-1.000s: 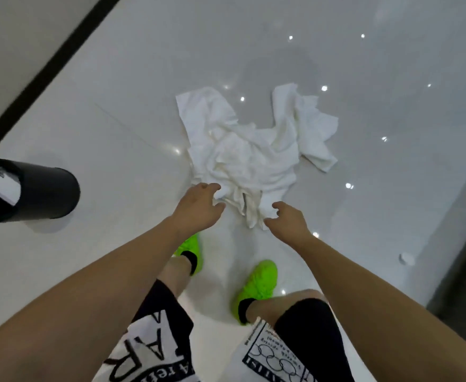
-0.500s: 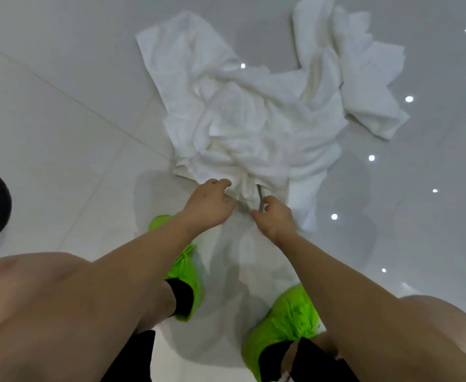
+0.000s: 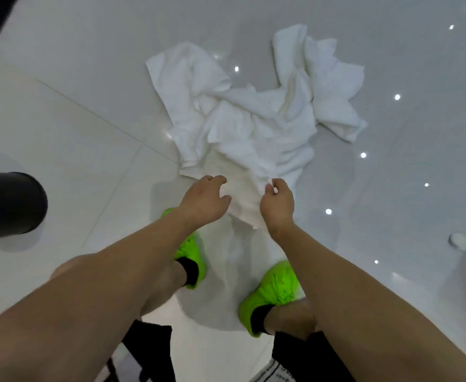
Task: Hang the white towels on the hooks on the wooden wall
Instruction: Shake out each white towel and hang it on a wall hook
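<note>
The towels (image 3: 254, 125) lay in a crumpled white heap on the glossy floor (image 3: 74, 133), spread wide at the far side and narrowing to a tail that ran toward the person's feet. The left hand (image 3: 203, 201) hovered at the near end of the heap, fingers loosely curled and thumb apart, over the tail; whether it touched the cloth could not be told. The right hand (image 3: 277, 205) was just beside it, its fingertips bent in against a fold at the near edge of the towels, seemingly pinching it. Between the two hands a strip of cloth showed, reaching down between the shoes. The left shoe (image 3: 190, 252) and right shoe (image 3: 273, 293), both bright green, stood on the tiles just below the hands. A black bin (image 3: 8, 205) lay at the left edge, well apart from the heap. A small white disc (image 3: 459, 241) sat on the floor near the right edge.
</note>
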Motion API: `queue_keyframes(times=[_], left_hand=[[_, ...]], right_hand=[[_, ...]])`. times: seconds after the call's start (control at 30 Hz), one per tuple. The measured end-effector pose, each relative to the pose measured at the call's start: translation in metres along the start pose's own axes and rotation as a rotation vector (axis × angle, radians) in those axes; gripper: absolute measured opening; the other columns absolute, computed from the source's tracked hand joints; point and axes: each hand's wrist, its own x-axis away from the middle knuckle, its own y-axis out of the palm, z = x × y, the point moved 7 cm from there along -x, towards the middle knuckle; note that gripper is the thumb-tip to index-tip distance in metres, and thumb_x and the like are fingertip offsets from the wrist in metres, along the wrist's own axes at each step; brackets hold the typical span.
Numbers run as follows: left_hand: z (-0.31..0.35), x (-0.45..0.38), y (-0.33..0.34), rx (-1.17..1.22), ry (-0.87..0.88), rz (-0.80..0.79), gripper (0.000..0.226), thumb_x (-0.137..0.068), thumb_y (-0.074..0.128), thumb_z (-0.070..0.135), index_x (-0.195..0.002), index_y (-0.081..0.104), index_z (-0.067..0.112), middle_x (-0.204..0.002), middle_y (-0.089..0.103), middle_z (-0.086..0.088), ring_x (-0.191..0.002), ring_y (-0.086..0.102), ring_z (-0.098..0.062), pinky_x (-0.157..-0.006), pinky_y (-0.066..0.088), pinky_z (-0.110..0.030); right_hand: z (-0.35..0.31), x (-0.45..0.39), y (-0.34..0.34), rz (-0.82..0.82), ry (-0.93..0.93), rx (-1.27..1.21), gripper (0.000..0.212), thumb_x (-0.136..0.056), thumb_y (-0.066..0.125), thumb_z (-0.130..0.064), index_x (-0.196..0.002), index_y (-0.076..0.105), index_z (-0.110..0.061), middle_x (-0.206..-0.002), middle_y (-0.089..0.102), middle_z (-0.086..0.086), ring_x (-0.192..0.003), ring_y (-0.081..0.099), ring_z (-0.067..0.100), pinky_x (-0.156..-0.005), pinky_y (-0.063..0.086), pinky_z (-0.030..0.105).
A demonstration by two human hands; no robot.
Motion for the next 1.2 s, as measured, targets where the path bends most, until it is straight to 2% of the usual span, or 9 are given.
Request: queue_keyframes(times=[0.1,0.23,0.4,0.53,0.67,0.93,1.03,1.1,1.2], left_hand=[[0.050,0.055,-0.074,-0.014,0.046,0.070,0.053,-0.094,0.055,0.038,-0.143,0.045,0.019,-0.140,0.048,-0.012,-0.128,0.046,-0.028,-0.098,0.035,-0.030],[0.122,0.126,-0.162,-0.024,0.106,0.157,0.053,-0.094,0.056,0.037,-0.142,0.046,0.018,-0.139,0.049,-0.011,-0.127,0.046,-0.027,-0.095,0.035,-0.028],[0.225,0.223,-0.266,-0.025,0.217,0.304,0.051,-0.094,0.053,0.038,-0.142,0.045,0.023,-0.141,0.049,-0.004,-0.126,0.048,-0.024,-0.087,0.033,-0.027],[0.291,0.292,-0.322,-0.040,0.298,0.424,0.050,-0.092,0.053,0.036,-0.140,0.048,0.023,-0.140,0.050,-0.004,-0.127,0.048,-0.024,-0.088,0.034,-0.026],[0.347,0.348,-0.346,-0.076,0.397,0.475,0.055,-0.088,0.051,0.021,-0.142,0.046,0.023,-0.139,0.051,-0.005,-0.127,0.048,-0.026,-0.093,0.036,-0.027],[0.439,0.412,-0.389,-0.146,0.702,0.595,0.067,-0.085,0.069,0.036,-0.144,0.040,0.032,-0.147,0.046,0.005,-0.133,0.041,-0.021,-0.105,0.036,-0.035],[0.473,0.426,-0.379,-0.164,0.839,0.528,0.016,-0.087,0.064,0.042,-0.101,0.066,0.034,-0.106,0.068,0.006,-0.101,0.059,-0.020,-0.083,0.048,-0.032],[0.491,0.432,-0.366,-0.171,0.910,0.496,0.014,-0.090,0.060,0.039,-0.081,0.065,0.029,-0.082,0.066,0.007,-0.083,0.060,-0.020,-0.071,0.050,-0.033],[0.516,0.443,-0.343,-0.173,0.983,0.490,0.011,-0.090,0.055,0.028,-0.082,0.063,0.031,-0.077,0.062,0.010,-0.077,0.057,-0.016,-0.060,0.041,-0.027]], right_hand=[[-0.068,0.049,-0.059,0.004,-0.052,-0.071,0.023,-0.102,0.047,-0.023,-0.111,0.065,-0.011,-0.100,0.065,-0.001,-0.092,0.059,0.017,-0.086,0.046,0.028],[-0.163,0.107,-0.131,-0.049,-0.177,-0.051,0.019,-0.100,0.051,-0.027,-0.103,0.068,-0.019,-0.084,0.060,-0.018,-0.080,0.056,0.003,-0.071,0.041,0.018],[-0.290,0.184,-0.237,-0.059,-0.330,-0.032,0.027,-0.095,0.054,-0.026,-0.113,0.070,-0.016,-0.099,0.064,-0.013,-0.092,0.058,0.010,-0.086,0.049,0.029],[-0.361,0.237,-0.311,-0.060,-0.425,-0.079,0.019,-0.085,0.052,-0.014,-0.072,0.055,-0.001,-0.071,0.042,0.009,-0.064,0.040,0.022,-0.059,0.036,0.032],[-0.410,0.285,-0.376,-0.006,-0.485,-0.136,0.021,-0.084,0.053,-0.012,-0.074,0.055,0.007,-0.070,0.042,0.011,-0.064,0.041,0.024,-0.055,0.033,0.034],[-0.434,0.373,-0.472,0.077,-0.593,-0.126,0.013,-0.079,0.077,-0.026,-0.080,0.075,-0.013,-0.078,0.072,0.008,-0.070,0.071,0.024,-0.057,0.058,0.033],[-0.416,0.393,-0.504,0.162,-0.559,-0.136,0.014,-0.073,0.081,-0.022,-0.078,0.074,-0.012,-0.071,0.070,0.004,-0.066,0.068,0.020,-0.051,0.053,0.027],[-0.396,0.400,-0.525,0.243,-0.515,-0.013,0.014,-0.072,0.081,-0.022,-0.078,0.073,-0.012,-0.070,0.067,0.003,-0.065,0.063,0.018,-0.050,0.048,0.025],[-0.354,0.407,-0.550,0.311,-0.391,0.312,0.010,-0.075,0.077,-0.020,-0.077,0.070,-0.014,-0.071,0.063,0.000,-0.064,0.058,0.014,-0.050,0.043,0.023]])
